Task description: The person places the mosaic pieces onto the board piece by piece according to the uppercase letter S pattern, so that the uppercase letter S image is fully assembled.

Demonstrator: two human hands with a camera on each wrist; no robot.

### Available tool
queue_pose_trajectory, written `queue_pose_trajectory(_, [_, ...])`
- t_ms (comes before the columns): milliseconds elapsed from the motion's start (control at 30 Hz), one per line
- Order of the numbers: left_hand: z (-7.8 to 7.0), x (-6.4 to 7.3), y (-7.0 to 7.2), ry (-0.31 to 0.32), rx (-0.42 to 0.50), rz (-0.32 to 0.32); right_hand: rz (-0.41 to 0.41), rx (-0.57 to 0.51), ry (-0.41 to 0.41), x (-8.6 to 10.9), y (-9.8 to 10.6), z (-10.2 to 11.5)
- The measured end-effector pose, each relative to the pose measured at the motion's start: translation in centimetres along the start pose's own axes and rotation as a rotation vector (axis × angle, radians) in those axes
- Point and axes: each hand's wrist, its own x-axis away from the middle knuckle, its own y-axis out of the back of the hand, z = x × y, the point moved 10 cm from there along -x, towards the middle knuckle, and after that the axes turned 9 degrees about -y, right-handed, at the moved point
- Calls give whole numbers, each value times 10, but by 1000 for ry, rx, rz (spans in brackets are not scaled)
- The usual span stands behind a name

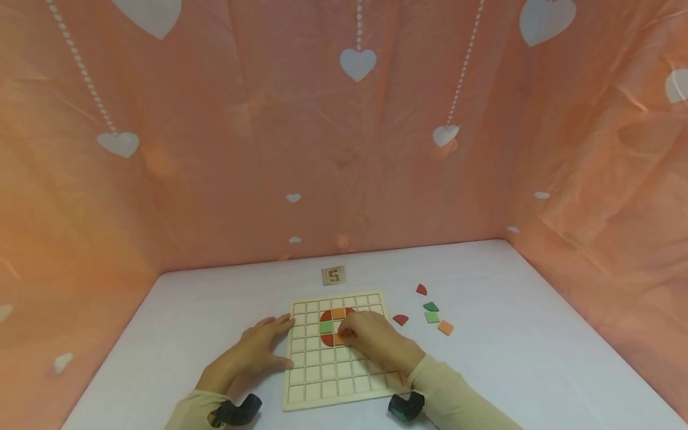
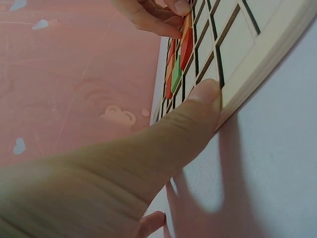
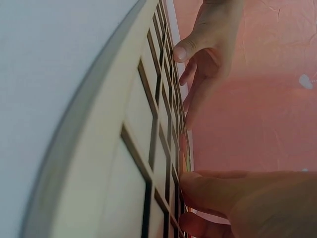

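Note:
A pale wooden grid board lies on the white table. My left hand rests at its left edge, thumb and fingertips spread along the rim. Over the middle of the grid, my right hand pinches an orange square tile down at a cell. Left of that tile sits a red quarter-circle tile, with a light green square tile above it. The upper row holds another red quarter-circle, an orange square and a red piece, partly covered by my right hand.
Right of the board lie loose tiles: two red quarter-circles, a dark green piece, a light green square and an orange square. Behind the board is a small pattern card. Pink curtains surround the table.

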Motion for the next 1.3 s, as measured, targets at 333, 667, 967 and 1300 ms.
queue_pose_trajectory(333, [1,2,-1,15,-24,5,4,-3,13,2,-1,1])
queue_pose_trajectory(667, [-4,-3,2,4,-3,-12,6,-2,-11,-1,6,-2])
queue_pose_trajectory(967, [0,1,-9,39,12,11,59,-73,-75,4,-2,-10])
queue_pose_trajectory(1300, [-2,0,-2,5,-21,27,-25,-123,-156,17,40,-35])
